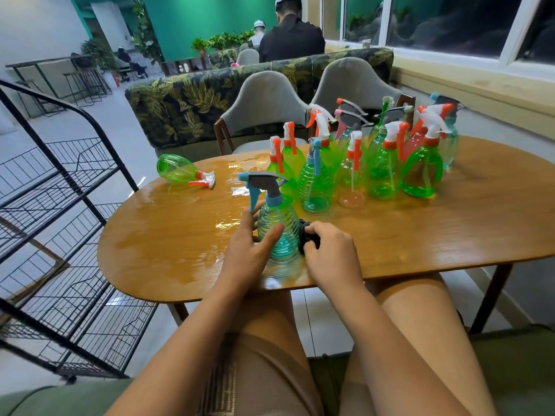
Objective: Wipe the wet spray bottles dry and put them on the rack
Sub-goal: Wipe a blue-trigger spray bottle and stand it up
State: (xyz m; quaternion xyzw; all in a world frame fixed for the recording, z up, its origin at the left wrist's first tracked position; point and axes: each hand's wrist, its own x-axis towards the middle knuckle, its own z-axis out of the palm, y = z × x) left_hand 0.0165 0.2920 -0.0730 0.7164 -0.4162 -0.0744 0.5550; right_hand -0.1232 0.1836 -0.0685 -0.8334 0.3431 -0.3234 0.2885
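Observation:
A ribbed teal spray bottle (pixel 277 232) with a blue and grey trigger head stands upright near the front edge of the wet wooden table (pixel 420 235). My left hand (pixel 249 250) grips its body from the left, thumb across the front. My right hand (pixel 330 253) holds a dark cloth (pixel 307 235) against the bottle's right side. Several green spray bottles (pixel 384 169) with orange, white and blue heads stand clustered at the table's back right. One green bottle (pixel 180 171) lies on its side at the back left. A black wire rack (pixel 69 223) stands left of the table, its shelves bare.
Two grey chairs (pixel 267 103) face me across the table, with a leaf-patterned sofa back behind them. Water films the table's left and middle. A window ledge runs along the right. People sit far behind. My knees are under the table's front edge.

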